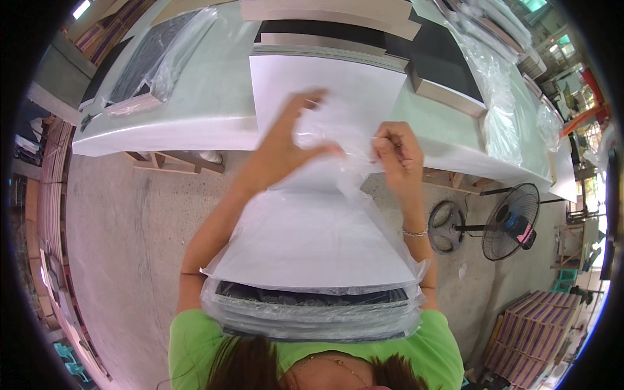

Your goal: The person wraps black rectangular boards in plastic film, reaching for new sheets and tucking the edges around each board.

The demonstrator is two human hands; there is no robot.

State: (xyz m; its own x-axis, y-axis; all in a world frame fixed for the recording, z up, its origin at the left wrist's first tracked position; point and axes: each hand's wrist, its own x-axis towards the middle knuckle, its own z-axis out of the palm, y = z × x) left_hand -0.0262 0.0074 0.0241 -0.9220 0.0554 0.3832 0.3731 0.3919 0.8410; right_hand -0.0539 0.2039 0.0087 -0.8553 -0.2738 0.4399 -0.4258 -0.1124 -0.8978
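Observation:
My left hand (281, 148) is raised over the near edge of the table, smeared by motion, its thumb and fingers spread apart. To its right, my right hand (398, 151) has its fingers pinched together on clear plastic film (351, 170), which hangs crumpled between the two hands. Behind them a white sheet (325, 78) lies on top of a stack of flat panels. Close against my body is a pile of dark flat panels in clear plastic wrap (315, 311), with another white sheet (318, 240) above it. Its underside is hidden.
Black boards with pale edges (448, 62) lie on the pale-covered table (214, 123). Plastic-wrapped panels (153, 62) sit at the left, loose plastic (497, 110) at the right. A standing fan (510, 221) is on the floor at right, beyond it striped stacked boards (533, 335).

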